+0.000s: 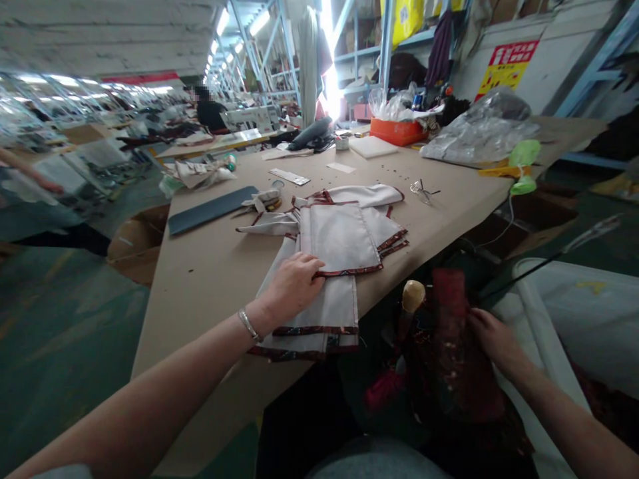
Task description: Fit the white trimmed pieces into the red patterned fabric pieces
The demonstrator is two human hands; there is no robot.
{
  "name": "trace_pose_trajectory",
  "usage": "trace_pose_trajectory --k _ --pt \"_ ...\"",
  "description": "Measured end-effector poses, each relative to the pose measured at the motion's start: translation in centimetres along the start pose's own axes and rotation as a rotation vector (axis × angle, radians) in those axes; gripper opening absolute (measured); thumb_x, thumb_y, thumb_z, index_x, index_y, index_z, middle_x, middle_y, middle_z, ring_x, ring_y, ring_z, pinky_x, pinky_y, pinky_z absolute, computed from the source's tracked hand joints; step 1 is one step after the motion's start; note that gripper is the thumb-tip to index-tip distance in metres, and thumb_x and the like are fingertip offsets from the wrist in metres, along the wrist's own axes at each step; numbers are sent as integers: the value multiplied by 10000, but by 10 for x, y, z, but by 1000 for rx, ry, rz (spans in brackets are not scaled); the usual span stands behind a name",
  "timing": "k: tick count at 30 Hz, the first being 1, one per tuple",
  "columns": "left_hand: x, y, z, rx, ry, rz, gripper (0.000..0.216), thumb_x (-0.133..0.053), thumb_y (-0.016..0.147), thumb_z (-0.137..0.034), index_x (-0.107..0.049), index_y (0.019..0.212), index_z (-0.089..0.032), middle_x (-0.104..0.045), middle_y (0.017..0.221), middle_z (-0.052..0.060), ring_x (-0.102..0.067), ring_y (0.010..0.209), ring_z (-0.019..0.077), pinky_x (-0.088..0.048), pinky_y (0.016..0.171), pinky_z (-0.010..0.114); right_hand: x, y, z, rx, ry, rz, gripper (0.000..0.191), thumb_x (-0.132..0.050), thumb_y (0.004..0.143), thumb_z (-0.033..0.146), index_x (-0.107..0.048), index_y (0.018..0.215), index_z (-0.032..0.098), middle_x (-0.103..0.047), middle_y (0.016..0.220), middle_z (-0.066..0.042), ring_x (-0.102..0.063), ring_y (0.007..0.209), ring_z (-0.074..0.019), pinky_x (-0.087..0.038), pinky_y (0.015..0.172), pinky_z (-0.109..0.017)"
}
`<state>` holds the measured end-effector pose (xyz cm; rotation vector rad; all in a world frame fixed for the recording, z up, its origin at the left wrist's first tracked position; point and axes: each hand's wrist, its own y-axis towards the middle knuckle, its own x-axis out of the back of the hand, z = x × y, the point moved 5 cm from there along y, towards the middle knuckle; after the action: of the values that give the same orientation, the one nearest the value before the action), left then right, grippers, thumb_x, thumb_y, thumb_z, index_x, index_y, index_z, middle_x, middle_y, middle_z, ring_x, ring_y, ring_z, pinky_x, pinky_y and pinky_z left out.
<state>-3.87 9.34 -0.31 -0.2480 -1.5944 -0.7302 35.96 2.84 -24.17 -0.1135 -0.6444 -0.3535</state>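
- Brown cardboard box (137, 243), standing just beside the left edge of the surface (200, 293).
- Next, a long grey-blue board (213, 210) lies flat, with a pale bundle (267, 199) at its right end.
- Left hand (292, 287), with a bracelet (248, 324) at its wrist: the fingers rest at the near left corner of the uppermost pale piece. Whether this grip pinches the cloth or only presses it, I cannot tell.
- Pale cloth pieces (341, 233), edged in dark red, lie overlapping near the close edge of the surface. The step in hand looks like steadying this pile while the other hand deals with cloth below; the next move seems to call for keeping the pile's edges in line.
- Dark red cloth (449, 346) hangs below the surface, dim and hard to make out.
- Right hand (494, 336): its grip appears closed on the right edge of that cloth. Any lift calls for room past the surface's edge.
- Farthest right, a white bin (589, 293) stands near that hand.
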Motion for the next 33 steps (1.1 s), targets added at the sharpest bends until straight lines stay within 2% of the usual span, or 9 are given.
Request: trace_pose_trajectory --k 3,5,7,10,14,18,22,28,33 --pt "-8 6 -5 30 37 62 219 -524 813 -111 -686 958 -121 -688 993 105 -623 987 253 -496 927 379 -4 4 -5 -19 15 -35 475 -503 795 427 -587 1153 126 -641 1165 -194 -606 1101 -338 -458 987 -491" --pt "-8 10 -7 54 64 90 227 -484 832 -113 -687 934 -122 -687 964 106 -633 956 247 -501 903 370 5 5 34 76 99 -62 509 -491 839 454 -540 1237 140 -629 1192 -173 -615 1087 -303 -469 976 -469" --pt "-7 14 -9 56 110 125 231 -455 843 -117 -684 873 -125 -681 915 107 -641 910 249 -507 862 369 18 -3 104 265 192 -78 421 -490 882 441 -565 1203 179 -652 1130 -128 -640 1008 -260 -508 905 -427" --pt "-4 20 -10 67 173 175 246 -432 857 -137 -672 804 -131 -672 847 107 -647 829 252 -506 772 362 26 -33 233 793 233 -66 222 -490 925 301 -625 1067 198 -654 1084 -85 -601 1037 -210 -479 941 -371" --pt "5 26 -10 77 153 127 273 -427 875 -172 -697 843 -145 -689 850 100 -654 814 242 -487 741 341 -13 -47 335 1075 -2 148 218 -492 934 214 -654 1071 164 -657 1060 -86 -564 1036 -232 -457 943 -371" --pt "13 28 -8 85 64 85 295 -436 854 -171 -731 856 -153 -712 861 94 -658 812 224 -475 752 323 -61 -17 354 934 -280 310 250 -503 923 241 -671 1083 147 -657 1089 -108 -568 1057 -262 -432 958 -377" --pt "12 26 -1 193 -112 105 276 -472 784 -144 -746 815 -166 -731 800 65 -654 748 186 -464 702 280 -75 -2 354 888 -332 293 311 -518 903 292 -636 1154 152 -652 1100 -116 -583 1067 -261 -444 940 -365" --pt "21 23 -2 229 -103 -57 190 -486 736 -124 -667 691 -165 -679 729 51 -609 713 177 -440 673 281 -73 -5 354 914 -527 257 226 -534 849 211 -658 1034 174 -659 1065 -126 -609 1030 -281 -482 817 -355" --pt "35 12 -4 186 -43 -222 126 -489 742 -117 -599 755 -177 -612 850 54 -572 776 185 -442 704 305 -38 18 341 696 -536 106 306 -414 861 95 -634 1072 123 -680 971 -184 -664 872 -275 -478 739 -361"
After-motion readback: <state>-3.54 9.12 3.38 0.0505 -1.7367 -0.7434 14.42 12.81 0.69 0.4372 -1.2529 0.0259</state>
